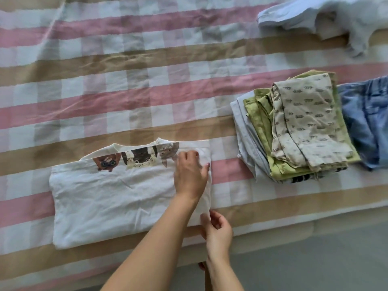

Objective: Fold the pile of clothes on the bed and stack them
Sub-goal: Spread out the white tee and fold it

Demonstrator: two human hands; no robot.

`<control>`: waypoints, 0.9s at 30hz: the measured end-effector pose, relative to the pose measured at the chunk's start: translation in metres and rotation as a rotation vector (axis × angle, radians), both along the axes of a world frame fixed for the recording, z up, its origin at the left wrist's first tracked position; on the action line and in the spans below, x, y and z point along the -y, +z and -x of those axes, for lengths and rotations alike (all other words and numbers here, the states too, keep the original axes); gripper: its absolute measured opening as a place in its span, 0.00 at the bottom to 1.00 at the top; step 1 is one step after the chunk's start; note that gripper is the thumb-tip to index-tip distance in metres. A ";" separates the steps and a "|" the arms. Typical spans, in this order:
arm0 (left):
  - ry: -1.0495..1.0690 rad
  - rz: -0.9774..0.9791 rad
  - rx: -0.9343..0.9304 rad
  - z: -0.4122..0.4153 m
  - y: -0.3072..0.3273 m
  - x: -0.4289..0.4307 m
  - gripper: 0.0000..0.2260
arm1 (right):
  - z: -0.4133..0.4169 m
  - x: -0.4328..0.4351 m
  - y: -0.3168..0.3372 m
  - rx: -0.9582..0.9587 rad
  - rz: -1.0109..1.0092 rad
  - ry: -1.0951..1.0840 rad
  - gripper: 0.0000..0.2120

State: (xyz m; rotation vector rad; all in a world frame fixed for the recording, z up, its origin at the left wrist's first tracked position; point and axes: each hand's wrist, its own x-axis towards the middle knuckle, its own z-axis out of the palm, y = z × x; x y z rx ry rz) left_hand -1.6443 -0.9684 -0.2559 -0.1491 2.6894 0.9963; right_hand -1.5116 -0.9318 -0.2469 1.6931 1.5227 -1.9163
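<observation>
- White T-shirt (117, 192) with the animal print lies flat on the bed (126, 70), at the near edge and left of the stack; it's already a long rectangle with the collar on the far side, so we'd call it mid-fold
- our left hand (191, 173) sits on its right end, fingers curled close together and dug into the cloth up by the print, thumb stuck out sideways; looks like a grip, not a flat press
- our right hand (218, 229) pinches the near right corner between thumb and fingertips, right at the mattress edge
- to do this well we'd lift both right corners together, carry that end over to the left end, match the edges, then smooth with a flat palm; the cloth looks thin and wrinkly, so an uneven lift would probably skew the fold
- the stack of folded clothes (298, 127) is off to the right, apart from the shirt; patterned beige piece on top, green under it; it leans a bit, so we'd set the shirt down square
- denim shorts (365, 122) lie right against the stack's right side; a pale blue garment (315, 15) is crumpled at the far right, not folded yet
- not much in the way that we can see; the one snag is that near corner, which could slip off toward the floor (315, 259)
</observation>
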 end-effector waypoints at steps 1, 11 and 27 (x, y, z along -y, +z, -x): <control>-0.009 0.088 0.024 0.002 -0.004 -0.005 0.19 | 0.000 -0.001 -0.001 0.003 0.011 0.010 0.07; -0.002 0.109 0.048 0.016 -0.009 -0.010 0.13 | -0.003 -0.009 0.003 -0.040 -0.046 0.144 0.05; 0.609 -0.918 0.246 0.005 0.064 0.269 0.04 | 0.002 0.188 0.059 -0.906 -0.700 0.905 0.07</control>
